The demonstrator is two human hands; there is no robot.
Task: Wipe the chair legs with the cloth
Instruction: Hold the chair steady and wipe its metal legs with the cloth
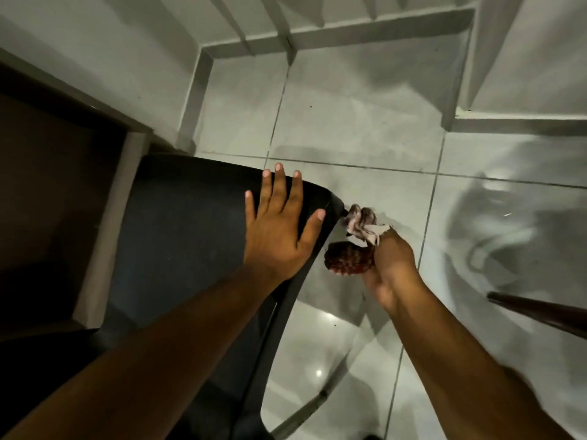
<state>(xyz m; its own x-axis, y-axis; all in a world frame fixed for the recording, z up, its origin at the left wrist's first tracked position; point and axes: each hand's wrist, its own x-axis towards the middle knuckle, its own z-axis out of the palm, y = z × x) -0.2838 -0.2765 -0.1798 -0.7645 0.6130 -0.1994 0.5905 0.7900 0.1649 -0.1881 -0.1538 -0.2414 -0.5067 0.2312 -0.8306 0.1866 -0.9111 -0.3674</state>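
A dark plastic chair (pixel 178 249) fills the lower left, seen from above. My left hand (pixel 279 230) lies flat on its seat near the front right corner, fingers spread. My right hand (pixel 392 268) is just right of that corner, shut on a bunched cloth (pixel 349 255). The cloth is dark red and patterned near my palm, with a pale pinkish end (pixel 363 223) sticking up beside the chair's corner. The chair leg under that corner is almost wholly hidden by the seat and the cloth.
Pale glossy floor tiles (pixel 349 128) spread ahead and to the right. A dark brown door frame (pixel 47 154) stands at the left. A white skirting (pixel 381 30) runs along the far wall. A dark brown pole (pixel 540 312) juts in from the right edge.
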